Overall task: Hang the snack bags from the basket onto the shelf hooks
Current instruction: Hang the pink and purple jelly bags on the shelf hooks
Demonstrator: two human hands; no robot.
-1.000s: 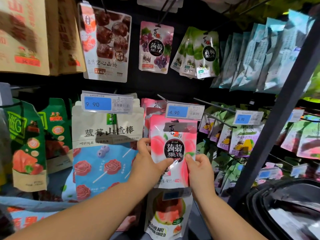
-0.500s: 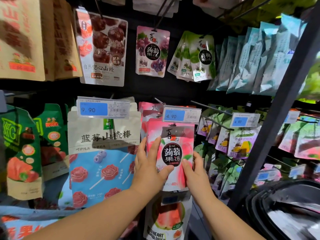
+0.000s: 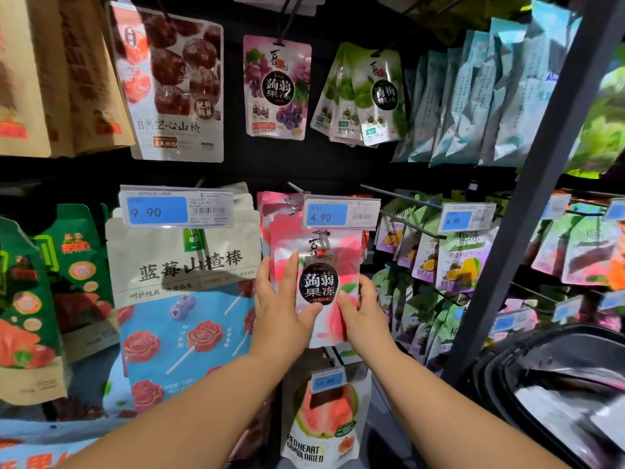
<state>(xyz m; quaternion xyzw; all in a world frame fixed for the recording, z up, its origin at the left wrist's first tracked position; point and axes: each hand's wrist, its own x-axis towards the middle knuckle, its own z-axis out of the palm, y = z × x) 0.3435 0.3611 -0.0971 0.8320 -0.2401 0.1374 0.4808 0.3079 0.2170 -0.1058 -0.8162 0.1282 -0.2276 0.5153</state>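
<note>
Bare left hand (image 3: 280, 309), bare right hand (image 3: 363, 314)

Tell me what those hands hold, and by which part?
The pink jelly bag: the right hand pinches its lower right edge; the left hand steadies its left side with straight fingers.

Your snack bag (image 3: 326, 245) sits in the shelf's middle row, just under the 4.90 price tag (image 3: 341, 213) and in front of a stack of like bags (image 3: 270, 211). Your left hand (image 3: 280, 313) lies flat on its left side, and your right hand (image 3: 363, 313) wraps its right edge. To its left hangs the large bag (image 3: 182, 265) under the 9.90 price tag (image 3: 176, 208), below it the guava bag (image 3: 321, 418), above it the grape jelly bag (image 3: 277, 86). The basket (image 3: 541, 384) sits at the lower right, beyond the shelf post (image 3: 541, 198).
</note>
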